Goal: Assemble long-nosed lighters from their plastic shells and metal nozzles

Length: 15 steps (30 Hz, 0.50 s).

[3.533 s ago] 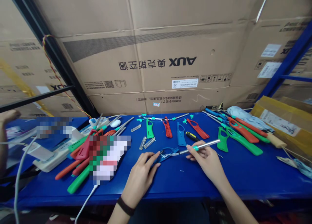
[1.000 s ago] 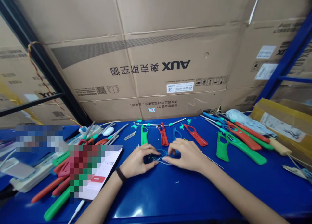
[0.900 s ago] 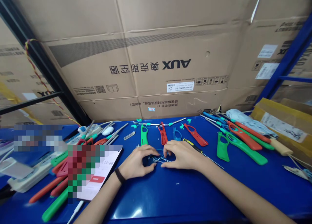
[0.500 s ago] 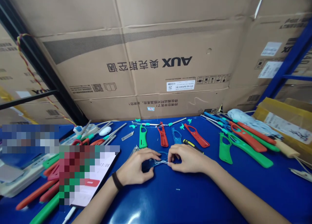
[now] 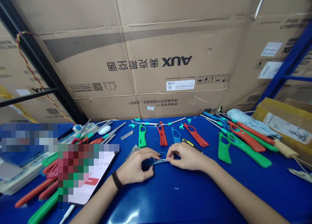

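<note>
My left hand [image 5: 136, 165] rests on the blue table [image 5: 185, 198] with its fingers curled round one end of a blue plastic lighter shell [image 5: 152, 161]. My right hand [image 5: 186, 155] is pinched on the thin white wires [image 5: 162, 159] that come out of that shell. Both hands sit close together near the middle of the table. A dark band is on my left wrist.
Green [image 5: 142, 136], red [image 5: 162, 135] and blue [image 5: 175, 135] lighter shells lie behind my hands, beside a black and yellow screwdriver [image 5: 192, 144]. Finished long lighters [image 5: 243, 142] lie at the right near an open carton [image 5: 285, 126]. More lighters and a phone [image 5: 95, 175] are at the left. Cardboard boxes [image 5: 151, 61] stand behind.
My right hand no longer holds the metal tube and has come in to the shell. In the last second both hands stayed at the shell, fingers shifting slightly on the wires.
</note>
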{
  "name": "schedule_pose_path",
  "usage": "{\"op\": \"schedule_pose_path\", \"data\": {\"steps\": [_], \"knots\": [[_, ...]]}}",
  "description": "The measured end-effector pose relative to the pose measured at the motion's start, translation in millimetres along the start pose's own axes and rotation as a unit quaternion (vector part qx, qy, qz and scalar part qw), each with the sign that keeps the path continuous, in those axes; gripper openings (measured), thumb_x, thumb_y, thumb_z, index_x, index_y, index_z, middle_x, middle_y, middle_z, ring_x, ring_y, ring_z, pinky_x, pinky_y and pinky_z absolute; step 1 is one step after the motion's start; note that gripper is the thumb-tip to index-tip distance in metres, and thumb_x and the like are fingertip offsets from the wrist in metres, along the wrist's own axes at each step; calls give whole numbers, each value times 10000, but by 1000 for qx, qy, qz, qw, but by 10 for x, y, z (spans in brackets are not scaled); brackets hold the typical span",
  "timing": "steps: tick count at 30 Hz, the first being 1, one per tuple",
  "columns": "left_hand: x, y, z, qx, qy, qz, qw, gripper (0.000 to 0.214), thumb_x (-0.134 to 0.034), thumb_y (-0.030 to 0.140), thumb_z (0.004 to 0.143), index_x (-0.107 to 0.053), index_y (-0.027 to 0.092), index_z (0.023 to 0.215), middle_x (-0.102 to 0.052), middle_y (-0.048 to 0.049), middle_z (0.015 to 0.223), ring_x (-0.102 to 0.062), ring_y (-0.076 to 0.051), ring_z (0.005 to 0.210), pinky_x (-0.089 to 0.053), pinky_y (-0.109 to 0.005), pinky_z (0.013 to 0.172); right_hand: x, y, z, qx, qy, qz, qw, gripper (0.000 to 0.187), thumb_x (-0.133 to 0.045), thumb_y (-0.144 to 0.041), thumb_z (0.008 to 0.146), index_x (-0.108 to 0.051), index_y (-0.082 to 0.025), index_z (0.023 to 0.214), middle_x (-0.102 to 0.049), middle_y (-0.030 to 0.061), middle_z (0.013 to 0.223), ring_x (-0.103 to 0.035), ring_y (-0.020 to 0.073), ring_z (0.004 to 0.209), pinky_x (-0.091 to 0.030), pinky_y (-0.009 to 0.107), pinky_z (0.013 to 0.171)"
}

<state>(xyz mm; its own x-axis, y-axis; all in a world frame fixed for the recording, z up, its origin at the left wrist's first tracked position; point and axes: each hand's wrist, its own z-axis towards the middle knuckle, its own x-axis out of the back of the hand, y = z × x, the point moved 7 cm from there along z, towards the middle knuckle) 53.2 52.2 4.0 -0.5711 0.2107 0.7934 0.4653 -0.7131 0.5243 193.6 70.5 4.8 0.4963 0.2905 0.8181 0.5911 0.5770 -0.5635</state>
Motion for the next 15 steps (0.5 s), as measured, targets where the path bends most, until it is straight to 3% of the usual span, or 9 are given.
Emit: {"op": "schedule_pose_path", "data": {"steps": [5,10,15], "knots": [[-6,-6,8,0,-3,-4,1000,391,-558,68,724,-649,230,1068,-680,-25,1104,-613,-181,1035,-461,-338,948,16,-29,8,5,6,-8,1000,130,-552,-220,804,-678,-191,815,-693,12,793,-610,147,751,-416,232,652],[-31,-20,10,11,-3,-19,1000,217,-590,253,851,-672,220,1048,-675,-55,1129,-607,-201,1057,-464,-363,946,-12,-7,1,0,-9,-7,1000,119,-569,-208,780,-682,-195,816,-701,6,793,-619,153,764,-412,236,658],[-57,-49,18,15,-1,-24,1000,193,-549,244,890,-693,241,1019,-674,-49,1125,-604,-197,1060,-466,-373,942,-35,4,-9,-15,-18,-2,1000,85,-623,-229,736,-695,-203,772,-680,-4,712,-619,155,717,-401,233,626]]}}
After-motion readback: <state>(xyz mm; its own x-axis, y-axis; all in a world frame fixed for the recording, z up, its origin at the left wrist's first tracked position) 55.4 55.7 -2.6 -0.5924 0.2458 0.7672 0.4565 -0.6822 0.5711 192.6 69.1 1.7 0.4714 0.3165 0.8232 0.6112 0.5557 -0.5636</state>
